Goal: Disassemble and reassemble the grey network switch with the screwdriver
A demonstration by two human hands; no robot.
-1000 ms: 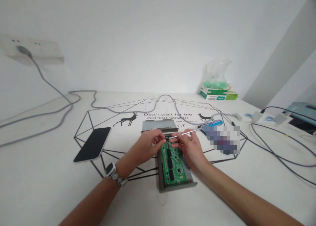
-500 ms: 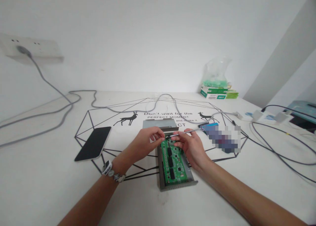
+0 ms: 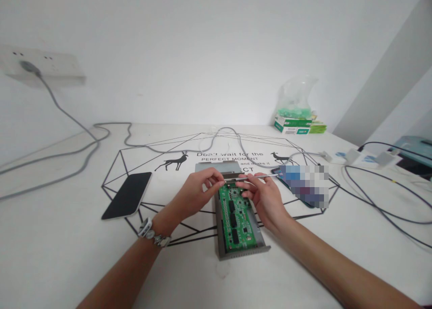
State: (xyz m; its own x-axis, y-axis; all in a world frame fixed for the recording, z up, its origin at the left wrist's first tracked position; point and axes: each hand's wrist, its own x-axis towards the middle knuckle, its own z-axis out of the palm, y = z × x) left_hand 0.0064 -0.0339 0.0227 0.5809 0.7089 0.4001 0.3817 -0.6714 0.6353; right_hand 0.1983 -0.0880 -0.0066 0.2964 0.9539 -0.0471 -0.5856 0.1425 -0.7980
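A green circuit board [image 3: 237, 221] lies in an open grey metal case [image 3: 259, 242] on the white table. My left hand [image 3: 197, 193] is pinched at the board's far end, beside the tip of a screwdriver [image 3: 261, 176]. My right hand [image 3: 263, 197] grips that screwdriver by its thin metal shaft, held nearly level; its blue handle points right and runs into a blurred patch. A grey metal cover [image 3: 218, 167] lies flat just beyond the board. What the left fingertips pinch is too small to name.
A black phone [image 3: 127, 194] lies face down to the left. Grey cables [image 3: 84, 149] run from a wall socket [image 3: 43, 68] across the table's back. Green boxes under a plastic bag [image 3: 296, 120] stand at the back right. More cables and adapters [image 3: 367, 158] lie at right.
Both hands have shifted slightly away from me along the board. The screwdriver has tilted down from a raised angle to nearly level.
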